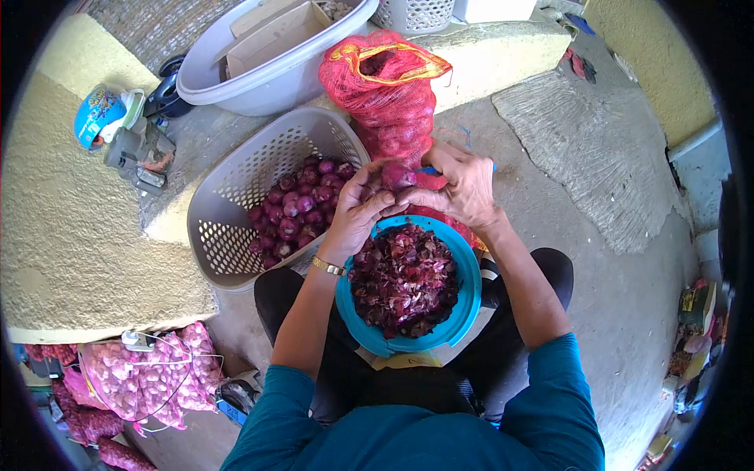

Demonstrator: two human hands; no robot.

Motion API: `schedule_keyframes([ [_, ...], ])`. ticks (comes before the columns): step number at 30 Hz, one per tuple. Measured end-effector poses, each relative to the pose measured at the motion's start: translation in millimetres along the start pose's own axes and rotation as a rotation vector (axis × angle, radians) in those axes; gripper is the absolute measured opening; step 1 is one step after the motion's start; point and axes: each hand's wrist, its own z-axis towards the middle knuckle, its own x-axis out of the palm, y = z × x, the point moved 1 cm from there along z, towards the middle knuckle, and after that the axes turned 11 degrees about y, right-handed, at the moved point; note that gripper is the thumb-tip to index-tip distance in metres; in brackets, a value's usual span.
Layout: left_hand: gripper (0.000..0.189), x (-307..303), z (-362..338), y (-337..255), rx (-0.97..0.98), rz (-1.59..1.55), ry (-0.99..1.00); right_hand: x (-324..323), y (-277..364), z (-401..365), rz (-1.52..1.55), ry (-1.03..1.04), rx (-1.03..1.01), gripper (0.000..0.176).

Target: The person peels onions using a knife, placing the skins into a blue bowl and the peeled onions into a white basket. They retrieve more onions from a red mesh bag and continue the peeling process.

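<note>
My left hand is closed around a red onion, held above the blue basin. Close against it, my right hand grips a slim blue-handled knife; its blade is hidden by the fingers and onion. Below both hands, a blue basin between my knees holds a heap of dry onion skins. To the left stands a grey perforated basket with many smooth red onions in it. A red mesh sack of onions stands open just beyond my hands.
A large grey tub with cardboard inside sits on the ledge. Pink mesh bags of small bulbs lie at lower left. A blue helmet rests on the left ledge. Concrete floor stretches right, towards cluttered goods.
</note>
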Motion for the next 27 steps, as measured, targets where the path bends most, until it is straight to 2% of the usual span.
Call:
schedule_keyframes([
  [2,0.054,2.7,1.0,-3.2,-0.011,0.031,0.032,-2.7,1.8,5.0,0.013,-0.104,-0.017,0.054],
  [11,0.052,-3.3,-1.2,3.3,-0.010,0.006,0.008,-1.2,0.6,-0.8,-0.041,-0.019,-0.024,0.055],
  [17,0.052,-0.4,1.3,-1.5,-0.032,0.065,0.041,-3.9,0.9,5.0,-0.038,-0.097,-0.010,0.058],
  [21,0.052,-4.1,-0.5,0.0,-0.043,0.063,0.018,2.0,-1.7,1.4,-0.049,-0.092,-0.016,0.060],
  [23,0.050,-5.7,-0.7,2.1,-0.013,0.050,0.027,1.9,-2.0,-1.6,-0.078,-0.014,0.008,0.059],
  [27,0.049,-1.7,-0.3,-0.7,-0.022,0.045,0.038,-3.0,0.9,2.3,-0.021,-0.033,0.054,0.057],
])
